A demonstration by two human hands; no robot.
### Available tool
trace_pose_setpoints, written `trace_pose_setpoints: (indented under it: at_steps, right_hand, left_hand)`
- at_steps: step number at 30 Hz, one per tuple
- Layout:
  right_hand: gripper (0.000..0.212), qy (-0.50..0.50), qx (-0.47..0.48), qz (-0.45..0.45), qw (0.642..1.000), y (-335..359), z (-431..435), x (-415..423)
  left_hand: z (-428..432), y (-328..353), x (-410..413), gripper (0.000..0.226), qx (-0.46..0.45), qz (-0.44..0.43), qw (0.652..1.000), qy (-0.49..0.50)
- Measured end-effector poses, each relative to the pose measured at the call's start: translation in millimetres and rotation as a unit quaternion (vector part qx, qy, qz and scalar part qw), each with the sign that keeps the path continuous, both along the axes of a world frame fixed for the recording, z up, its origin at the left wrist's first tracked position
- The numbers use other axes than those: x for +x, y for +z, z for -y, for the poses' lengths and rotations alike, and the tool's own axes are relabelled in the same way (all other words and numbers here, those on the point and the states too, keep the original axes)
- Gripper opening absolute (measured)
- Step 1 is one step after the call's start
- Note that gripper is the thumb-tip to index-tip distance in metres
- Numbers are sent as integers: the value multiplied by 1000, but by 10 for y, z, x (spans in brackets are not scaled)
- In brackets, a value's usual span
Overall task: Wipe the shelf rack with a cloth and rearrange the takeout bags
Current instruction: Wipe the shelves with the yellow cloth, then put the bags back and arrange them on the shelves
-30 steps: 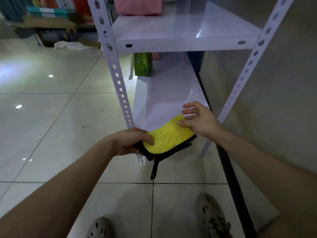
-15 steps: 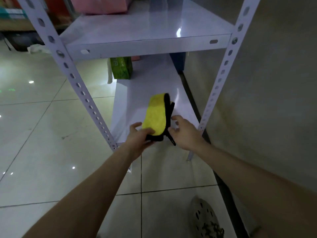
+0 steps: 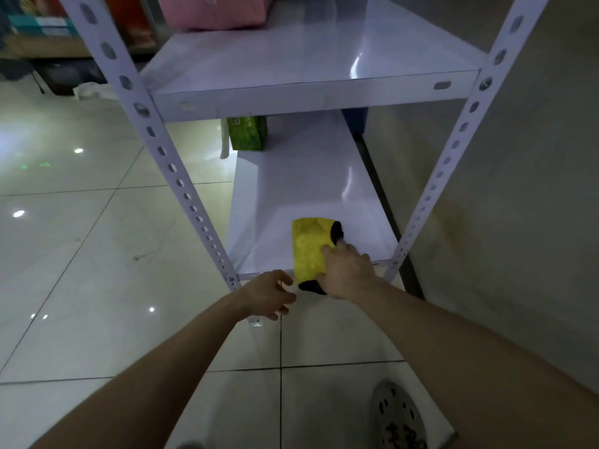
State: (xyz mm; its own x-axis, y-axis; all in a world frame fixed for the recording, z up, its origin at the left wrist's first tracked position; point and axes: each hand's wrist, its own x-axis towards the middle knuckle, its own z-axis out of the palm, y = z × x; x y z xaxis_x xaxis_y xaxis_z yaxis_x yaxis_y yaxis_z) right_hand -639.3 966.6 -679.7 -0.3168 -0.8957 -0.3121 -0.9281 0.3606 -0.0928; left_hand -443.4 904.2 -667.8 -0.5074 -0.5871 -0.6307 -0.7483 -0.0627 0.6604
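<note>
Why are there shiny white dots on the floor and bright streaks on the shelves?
Head view: the dots on the floor tiles are glare from lights mirrored in the glossy surface; the upper shelf and lower shelf carry similar streaks. Head view overall: dim and bluish, only the yellow cloth looks vivid, and the wide lens makes the rack posts splay outward.

Glossy tiled floor [image 3: 81, 254], grey wall [image 3: 534, 189]
</note>
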Motion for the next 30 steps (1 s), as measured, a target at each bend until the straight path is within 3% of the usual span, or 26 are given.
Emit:
trace_pose_setpoints:
  at_steps: [2,4,7,11,16,21,26,30]
  right_hand:
    - [63,-75,12,28,997,75,3,-27]
    - [57,-73,26,65,995,165,-62,-18]
    - [48,23,27,78,996,364,-232,183]
    - [62,163,67,60,983,694,-459,826]
    - [79,222,27,82,971,970,-710,1535]
    - [78,224,2,166,960,589,-677,1846]
    - [75,228,93,194,949,380,-281,2021]
    - [75,218,147,191,946,812,41,2190]
  left_hand:
    - [-19,98,177,44,-46,28,997,-63]
    - [-72,208,382,44,-106,60,985,-121]
    - [-215,459,670,47,-190,103,961,-171]
    - [-434,778,1121,53,-260,150,938,-174]
    - [-677,796,1838,58,-265,170,941,-127]
    - [-506,242,2309,60,-257,215,931,-142]
    - [-225,149,2658,59,-262,238,926,-132]
    - [-57,541,2935,58,-215,262,930,-140]
